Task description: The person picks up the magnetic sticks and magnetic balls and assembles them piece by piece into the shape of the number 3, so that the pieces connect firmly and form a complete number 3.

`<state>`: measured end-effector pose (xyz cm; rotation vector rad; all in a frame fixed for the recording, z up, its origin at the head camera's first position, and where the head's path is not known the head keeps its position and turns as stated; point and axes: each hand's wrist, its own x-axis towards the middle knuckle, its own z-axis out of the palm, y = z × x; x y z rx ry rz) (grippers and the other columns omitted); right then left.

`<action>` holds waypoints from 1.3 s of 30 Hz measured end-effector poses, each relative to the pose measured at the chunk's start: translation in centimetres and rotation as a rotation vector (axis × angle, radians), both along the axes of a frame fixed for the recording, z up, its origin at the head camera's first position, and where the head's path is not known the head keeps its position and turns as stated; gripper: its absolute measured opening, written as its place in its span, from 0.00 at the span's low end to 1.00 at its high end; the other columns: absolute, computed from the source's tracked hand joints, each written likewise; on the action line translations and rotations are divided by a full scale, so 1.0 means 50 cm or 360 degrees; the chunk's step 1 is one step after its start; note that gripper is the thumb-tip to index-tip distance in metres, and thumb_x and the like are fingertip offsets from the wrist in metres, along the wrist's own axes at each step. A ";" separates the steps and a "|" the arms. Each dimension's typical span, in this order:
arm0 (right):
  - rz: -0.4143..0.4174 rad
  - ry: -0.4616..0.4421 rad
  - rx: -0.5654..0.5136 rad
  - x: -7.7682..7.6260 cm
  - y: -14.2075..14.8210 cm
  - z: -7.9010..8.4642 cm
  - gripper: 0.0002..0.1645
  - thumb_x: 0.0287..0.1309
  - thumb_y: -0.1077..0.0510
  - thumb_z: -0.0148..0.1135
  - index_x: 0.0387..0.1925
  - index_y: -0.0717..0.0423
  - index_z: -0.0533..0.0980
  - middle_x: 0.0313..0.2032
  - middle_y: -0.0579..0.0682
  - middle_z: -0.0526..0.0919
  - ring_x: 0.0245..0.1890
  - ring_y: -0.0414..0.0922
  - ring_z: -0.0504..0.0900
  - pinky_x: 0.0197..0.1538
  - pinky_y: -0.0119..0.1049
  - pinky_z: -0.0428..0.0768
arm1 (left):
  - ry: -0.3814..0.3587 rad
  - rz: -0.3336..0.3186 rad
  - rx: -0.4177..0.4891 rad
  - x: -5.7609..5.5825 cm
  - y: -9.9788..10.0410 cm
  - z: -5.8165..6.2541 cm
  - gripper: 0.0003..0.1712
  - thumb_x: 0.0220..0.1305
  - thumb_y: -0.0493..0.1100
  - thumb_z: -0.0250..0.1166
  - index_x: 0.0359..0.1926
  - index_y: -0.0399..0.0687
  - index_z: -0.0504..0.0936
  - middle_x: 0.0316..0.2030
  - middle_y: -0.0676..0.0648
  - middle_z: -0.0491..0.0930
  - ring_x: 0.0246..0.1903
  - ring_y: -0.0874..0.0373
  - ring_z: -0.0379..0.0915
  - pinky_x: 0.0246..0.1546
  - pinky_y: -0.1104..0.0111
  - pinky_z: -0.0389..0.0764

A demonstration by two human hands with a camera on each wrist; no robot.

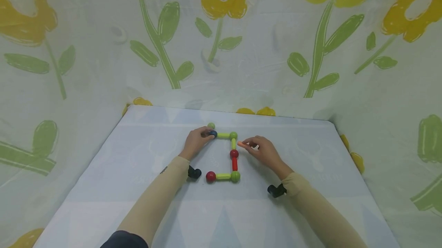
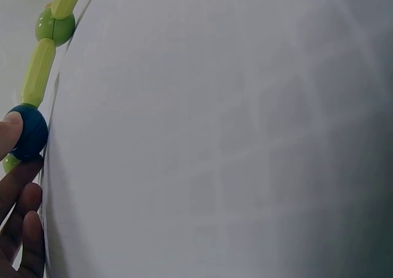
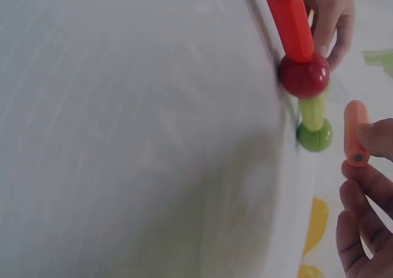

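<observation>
My left hand (image 1: 197,142) pinches a dark blue ball (image 1: 213,133) between thumb and fingers. That ball joins a chain of rods and balls lying on the table. From it a yellow-green rod (image 1: 223,135) leads to a green ball (image 1: 233,135), then another yellow-green rod (image 1: 234,144), a red ball (image 1: 234,153), a red rod (image 1: 235,164), a green ball (image 1: 235,176), a yellow-green rod (image 1: 223,176) and a red ball (image 1: 211,176). Held between thumb and fingers, an orange rod (image 3: 355,134) with a dark round end is in my right hand (image 1: 263,151), just right of the chain.
Just beyond the left fingers is another green ball (image 1: 211,125). The white table (image 1: 138,190) meets flower-printed cloth walls (image 1: 255,60) at the back and sides. Black wrist-camera mounts (image 1: 276,191) stick out below the sleeves.
</observation>
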<state>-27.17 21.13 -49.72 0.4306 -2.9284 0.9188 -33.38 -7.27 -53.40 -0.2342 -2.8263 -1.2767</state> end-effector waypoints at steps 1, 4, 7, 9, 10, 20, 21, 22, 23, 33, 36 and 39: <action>0.0010 -0.0008 -0.0008 -0.002 -0.006 0.001 0.14 0.59 0.49 0.68 0.47 0.41 0.83 0.40 0.41 0.84 0.41 0.42 0.78 0.45 0.39 0.79 | 0.0001 0.0000 0.0000 0.000 0.000 0.000 0.18 0.61 0.54 0.69 0.52 0.61 0.82 0.46 0.51 0.86 0.48 0.54 0.79 0.55 0.58 0.75; 0.0061 -0.0017 -0.0029 -0.008 -0.026 0.000 0.14 0.59 0.50 0.68 0.47 0.40 0.83 0.38 0.40 0.84 0.41 0.42 0.77 0.44 0.37 0.78 | 0.0003 0.0004 0.0002 0.000 0.000 0.000 0.18 0.61 0.54 0.69 0.52 0.61 0.82 0.47 0.51 0.86 0.48 0.54 0.80 0.56 0.58 0.75; 0.0127 -0.0002 -0.0030 -0.012 -0.044 -0.004 0.13 0.59 0.50 0.68 0.47 0.40 0.84 0.37 0.39 0.84 0.40 0.41 0.75 0.42 0.35 0.76 | 0.0002 0.0007 -0.0001 0.000 0.001 0.000 0.18 0.60 0.54 0.69 0.52 0.61 0.82 0.47 0.51 0.86 0.48 0.54 0.80 0.56 0.58 0.75; 0.0168 0.0001 -0.0031 -0.013 -0.057 -0.006 0.12 0.59 0.51 0.68 0.46 0.39 0.84 0.37 0.39 0.83 0.40 0.40 0.75 0.42 0.34 0.75 | -0.0001 0.0007 -0.0001 0.001 0.001 0.001 0.19 0.61 0.54 0.69 0.52 0.60 0.82 0.47 0.50 0.86 0.48 0.54 0.80 0.56 0.58 0.75; 0.0186 0.0001 -0.0035 -0.013 -0.063 -0.007 0.12 0.59 0.51 0.68 0.46 0.39 0.84 0.37 0.39 0.83 0.39 0.40 0.74 0.42 0.34 0.75 | -0.0001 0.0005 -0.0002 0.001 0.001 0.001 0.19 0.61 0.54 0.69 0.52 0.60 0.82 0.47 0.50 0.86 0.48 0.54 0.80 0.56 0.58 0.75; 0.0286 -0.0063 0.0034 -0.018 -0.112 -0.016 0.12 0.60 0.51 0.67 0.46 0.37 0.84 0.36 0.37 0.80 0.39 0.39 0.73 0.42 0.34 0.75 | 0.0018 -0.0004 -0.0025 0.000 0.001 0.000 0.19 0.61 0.54 0.68 0.53 0.59 0.82 0.48 0.50 0.86 0.51 0.53 0.80 0.58 0.56 0.74; 0.0296 -0.0068 0.0056 -0.019 -0.114 -0.019 0.12 0.60 0.50 0.67 0.46 0.37 0.84 0.36 0.37 0.80 0.39 0.38 0.73 0.42 0.32 0.75 | 0.0021 -0.0007 -0.0026 0.000 0.001 0.000 0.20 0.61 0.54 0.68 0.53 0.59 0.82 0.48 0.50 0.86 0.51 0.53 0.80 0.58 0.56 0.74; 0.0309 -0.0075 0.0073 -0.020 -0.117 -0.021 0.12 0.61 0.50 0.67 0.46 0.36 0.83 0.36 0.36 0.81 0.39 0.38 0.73 0.42 0.31 0.76 | 0.0023 -0.0008 -0.0025 0.000 0.001 0.000 0.20 0.61 0.54 0.68 0.53 0.59 0.82 0.48 0.50 0.86 0.51 0.53 0.80 0.58 0.56 0.74; 0.0321 -0.0079 0.0087 -0.021 -0.118 -0.024 0.12 0.61 0.50 0.67 0.47 0.36 0.83 0.36 0.36 0.81 0.39 0.37 0.73 0.42 0.31 0.76 | 0.0026 -0.0010 -0.0023 0.000 0.001 0.000 0.20 0.61 0.54 0.68 0.53 0.59 0.82 0.48 0.49 0.86 0.51 0.53 0.80 0.58 0.56 0.74; 0.0324 -0.0066 0.0184 -0.023 -0.119 -0.032 0.13 0.61 0.50 0.67 0.47 0.36 0.84 0.38 0.36 0.84 0.40 0.39 0.70 0.42 0.32 0.73 | 0.0034 -0.0013 -0.0030 -0.001 0.002 -0.001 0.20 0.61 0.55 0.68 0.54 0.60 0.81 0.50 0.50 0.85 0.53 0.52 0.79 0.60 0.56 0.73; 0.0308 -0.0088 0.0203 -0.025 -0.118 -0.036 0.13 0.60 0.49 0.67 0.47 0.35 0.84 0.39 0.35 0.85 0.40 0.39 0.69 0.41 0.31 0.72 | 0.0034 -0.0007 -0.0033 -0.001 0.001 -0.002 0.20 0.61 0.55 0.68 0.54 0.60 0.81 0.50 0.50 0.85 0.53 0.52 0.79 0.60 0.55 0.73; 0.0306 -0.0100 0.0190 -0.027 -0.117 -0.038 0.12 0.60 0.48 0.67 0.47 0.34 0.84 0.41 0.34 0.85 0.40 0.39 0.69 0.42 0.32 0.72 | 0.0033 -0.0004 -0.0034 -0.001 0.001 -0.001 0.20 0.61 0.55 0.68 0.54 0.59 0.81 0.49 0.49 0.85 0.53 0.52 0.79 0.60 0.55 0.73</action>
